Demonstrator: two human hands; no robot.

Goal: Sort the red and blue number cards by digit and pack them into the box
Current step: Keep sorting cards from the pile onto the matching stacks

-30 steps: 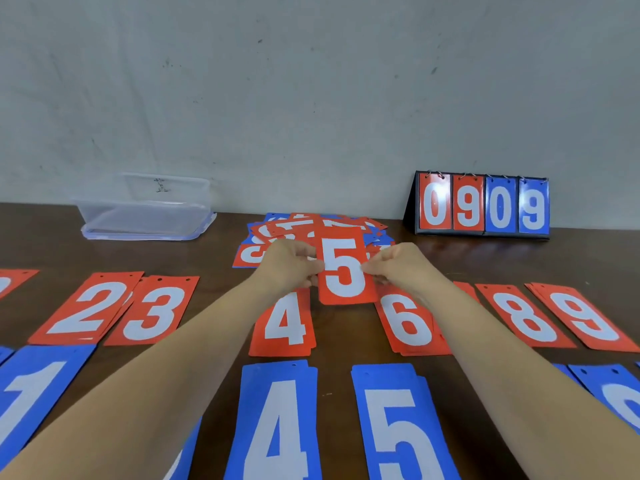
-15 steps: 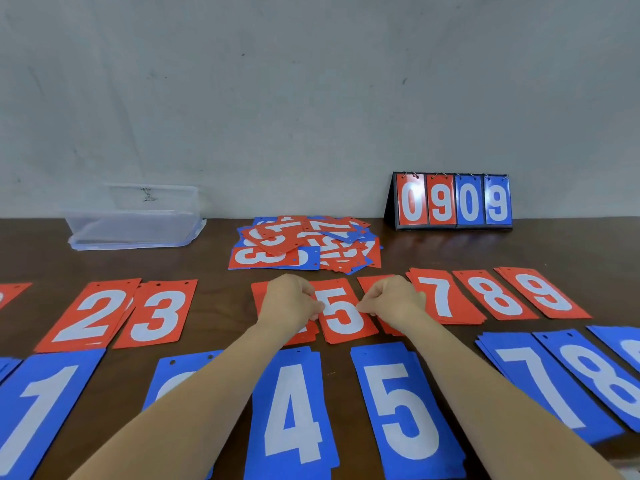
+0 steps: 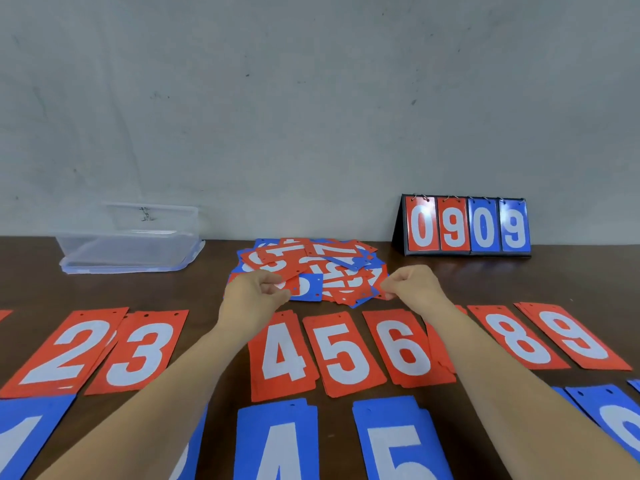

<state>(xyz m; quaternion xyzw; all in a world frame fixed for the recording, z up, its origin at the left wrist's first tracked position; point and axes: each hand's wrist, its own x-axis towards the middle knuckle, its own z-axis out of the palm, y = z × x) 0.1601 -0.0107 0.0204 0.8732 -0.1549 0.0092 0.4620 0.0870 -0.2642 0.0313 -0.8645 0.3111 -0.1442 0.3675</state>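
An unsorted pile of red and blue number cards [image 3: 329,268] lies at the back middle of the brown table. My left hand [image 3: 254,294] is at the pile's left edge, its curled fingers and thumb pinching a red card there. At the pile's right edge my right hand [image 3: 414,285] pinches the corner of another red card. A row of red stacks lies nearer to me, among them the 2 [image 3: 69,351], 3 [image 3: 138,351], 4 [image 3: 282,353], 5 [image 3: 341,355], 6 [image 3: 403,348], 8 [image 3: 516,337] and 9 [image 3: 571,336]. Blue stacks 4 [image 3: 277,445] and 5 [image 3: 398,445] lie nearest. The clear plastic box [image 3: 128,244] stands at the back left.
A black flip scoreboard [image 3: 464,226] reading 0909 stands at the back right against the grey wall. My right forearm covers the red 7 stack. More blue cards [image 3: 609,417] reach the right edge, and a blue 1 [image 3: 24,438] lies at the lower left.
Both hands laid the red 5 card down in the red row between the 4 and the 6, let go of it, and moved back to the unsorted pile.
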